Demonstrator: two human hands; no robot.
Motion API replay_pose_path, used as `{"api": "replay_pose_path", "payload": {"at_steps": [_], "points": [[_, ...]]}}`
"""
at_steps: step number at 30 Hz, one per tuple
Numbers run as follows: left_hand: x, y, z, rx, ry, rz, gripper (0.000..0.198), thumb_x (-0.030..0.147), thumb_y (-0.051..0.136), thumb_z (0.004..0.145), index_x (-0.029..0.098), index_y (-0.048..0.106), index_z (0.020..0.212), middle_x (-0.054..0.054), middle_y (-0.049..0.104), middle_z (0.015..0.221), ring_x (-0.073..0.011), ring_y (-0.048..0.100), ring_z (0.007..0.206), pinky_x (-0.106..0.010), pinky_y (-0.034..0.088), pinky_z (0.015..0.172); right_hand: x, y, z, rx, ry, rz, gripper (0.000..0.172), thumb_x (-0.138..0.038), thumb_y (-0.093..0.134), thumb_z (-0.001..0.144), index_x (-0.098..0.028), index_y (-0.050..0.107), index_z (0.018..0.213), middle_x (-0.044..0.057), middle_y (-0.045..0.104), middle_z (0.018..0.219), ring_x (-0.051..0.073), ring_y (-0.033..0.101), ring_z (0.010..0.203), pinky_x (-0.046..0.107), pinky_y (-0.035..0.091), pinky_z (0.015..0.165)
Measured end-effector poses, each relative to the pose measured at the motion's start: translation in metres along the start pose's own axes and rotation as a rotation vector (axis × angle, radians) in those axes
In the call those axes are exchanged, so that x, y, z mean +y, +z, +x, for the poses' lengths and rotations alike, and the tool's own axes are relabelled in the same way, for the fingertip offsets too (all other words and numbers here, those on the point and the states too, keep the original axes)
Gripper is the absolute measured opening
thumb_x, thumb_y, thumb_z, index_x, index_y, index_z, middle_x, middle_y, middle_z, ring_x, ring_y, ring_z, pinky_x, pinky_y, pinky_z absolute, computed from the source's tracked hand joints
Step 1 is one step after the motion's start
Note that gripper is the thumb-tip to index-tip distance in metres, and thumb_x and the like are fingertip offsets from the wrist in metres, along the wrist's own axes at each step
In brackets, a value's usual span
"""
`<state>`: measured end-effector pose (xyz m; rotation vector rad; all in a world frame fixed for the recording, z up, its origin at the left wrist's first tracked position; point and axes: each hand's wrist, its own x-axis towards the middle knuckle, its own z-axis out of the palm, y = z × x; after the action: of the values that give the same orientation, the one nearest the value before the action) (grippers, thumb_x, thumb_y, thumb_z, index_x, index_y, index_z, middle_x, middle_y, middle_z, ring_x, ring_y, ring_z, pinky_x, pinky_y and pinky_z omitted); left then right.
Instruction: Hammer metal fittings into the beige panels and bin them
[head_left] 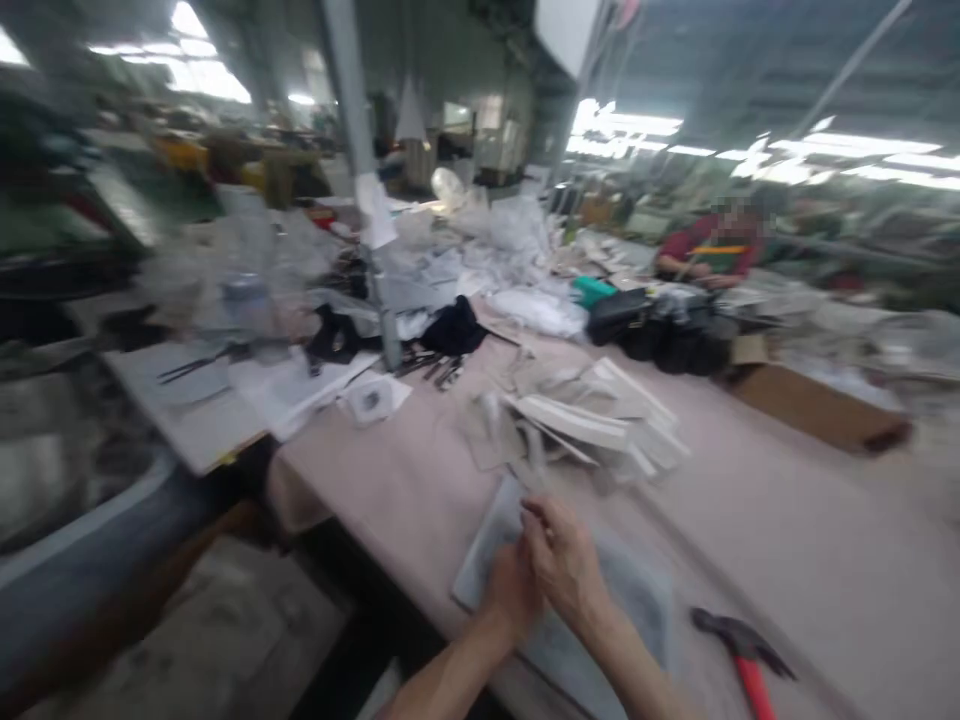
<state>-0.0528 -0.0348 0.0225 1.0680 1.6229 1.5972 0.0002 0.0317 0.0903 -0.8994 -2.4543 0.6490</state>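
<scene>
My left hand (514, 585) and my right hand (564, 562) meet over a flat grey board (637, 580) near the table's front edge. The right fingers are curled in a pinch, close against the left hand. On the left, the fingers are folded and partly covered by the right hand. Whatever lies between them is too small and blurred to make out. To the right of the board rests a claw hammer (739, 645) with a dark head and a red handle, touched by neither hand. Beyond the board lies a loose pile of pale strips (585, 415).
A pinkish cloth covers the table (810, 520). A metal post (360, 150) rises at its left side, by black cloth pieces (454, 327). Further right are black bags (667, 325) and a brown cardboard box (817, 405). Across the table a person (712, 255) works.
</scene>
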Motion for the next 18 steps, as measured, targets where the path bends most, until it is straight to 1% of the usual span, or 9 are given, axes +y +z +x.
{"api": "replay_pose_path", "payload": {"at_steps": [1,4,6,8,9,11,14,16,18], "points": [[-0.008,0.002,0.003,-0.026,-0.005,-0.004,0.022,0.029,0.056,0.088,0.019,0.069,0.102,-0.01,0.072,0.088,-0.0301,0.069,0.081,-0.041,0.056,0.072,0.015,-0.01,0.008,0.064,0.052,-0.073,0.026,-0.027,0.039,0.095,-0.02,0.063,0.103,0.007,0.068,0.1,0.018,0.064,0.093,0.029,0.051,0.083],[-0.031,0.009,0.005,-0.005,-0.049,0.116,0.028,0.035,0.057,0.087,0.019,0.067,0.108,-0.009,0.074,0.089,-0.0268,0.071,0.082,-0.039,0.058,0.078,0.065,-0.04,0.036,0.205,0.237,-0.327,0.028,-0.023,0.04,0.093,-0.016,0.062,0.109,0.011,0.066,0.109,0.02,0.061,0.102,0.029,0.048,0.09],[-0.041,0.012,0.002,0.018,-0.047,0.169,0.032,0.039,0.059,0.085,0.019,0.067,0.11,-0.009,0.076,0.091,-0.0269,0.072,0.084,-0.036,0.059,0.078,0.094,-0.056,0.053,0.256,0.347,-0.43,0.033,-0.021,0.039,0.092,-0.011,0.06,0.116,0.016,0.063,0.113,0.024,0.058,0.108,0.034,0.045,0.094],[-0.046,0.013,-0.001,0.037,-0.023,0.193,0.035,0.042,0.059,0.085,0.02,0.067,0.11,-0.01,0.076,0.093,-0.0271,0.073,0.085,-0.035,0.06,0.077,0.115,-0.065,0.068,0.269,0.407,-0.486,0.038,-0.02,0.039,0.091,-0.006,0.056,0.122,0.02,0.06,0.117,0.028,0.055,0.111,0.038,0.043,0.095],[-0.047,0.013,-0.001,0.047,-0.012,0.203,0.036,0.044,0.059,0.085,0.02,0.068,0.11,-0.011,0.076,0.094,-0.0272,0.073,0.086,-0.034,0.06,0.077,0.122,-0.067,0.075,0.259,0.416,-0.514,0.04,-0.019,0.041,0.09,-0.006,0.055,0.125,0.021,0.058,0.12,0.03,0.053,0.112,0.039,0.042,0.095],[-0.048,0.014,0.001,0.066,0.001,0.223,0.04,0.049,0.058,0.085,0.019,0.069,0.109,-0.012,0.077,0.095,-0.0279,0.074,0.088,-0.034,0.061,0.078,0.128,-0.066,0.086,0.21,0.386,-0.56,0.041,-0.015,0.044,0.088,-0.009,0.054,0.128,0.021,0.054,0.128,0.031,0.05,0.116,0.041,0.038,0.097],[-0.047,0.015,0.005,0.068,0.014,0.249,0.044,0.053,0.057,0.085,0.018,0.07,0.109,-0.013,0.077,0.095,-0.0281,0.074,0.087,-0.033,0.061,0.077,0.126,-0.061,0.099,0.097,0.281,-0.588,0.038,-0.012,0.047,0.086,-0.013,0.057,0.123,0.019,0.052,0.132,0.031,0.046,0.121,0.042,0.031,0.101],[-0.045,0.015,0.006,0.06,0.019,0.264,0.045,0.054,0.056,0.086,0.018,0.07,0.109,-0.012,0.077,0.091,-0.0272,0.074,0.083,-0.032,0.061,0.074,0.124,-0.059,0.106,0.032,0.24,-0.571,0.03,-0.01,0.048,0.086,-0.011,0.062,0.113,0.02,0.057,0.124,0.03,0.048,0.117,0.042,0.03,0.101],[-0.043,0.015,0.006,0.064,0.02,0.274,0.045,0.054,0.056,0.086,0.018,0.069,0.108,-0.011,0.077,0.088,-0.0264,0.074,0.08,-0.031,0.061,0.073,0.124,-0.064,0.111,0.0,0.251,-0.529,0.023,-0.009,0.047,0.086,-0.009,0.065,0.099,0.02,0.063,0.11,0.028,0.053,0.108,0.039,0.033,0.096]]}}
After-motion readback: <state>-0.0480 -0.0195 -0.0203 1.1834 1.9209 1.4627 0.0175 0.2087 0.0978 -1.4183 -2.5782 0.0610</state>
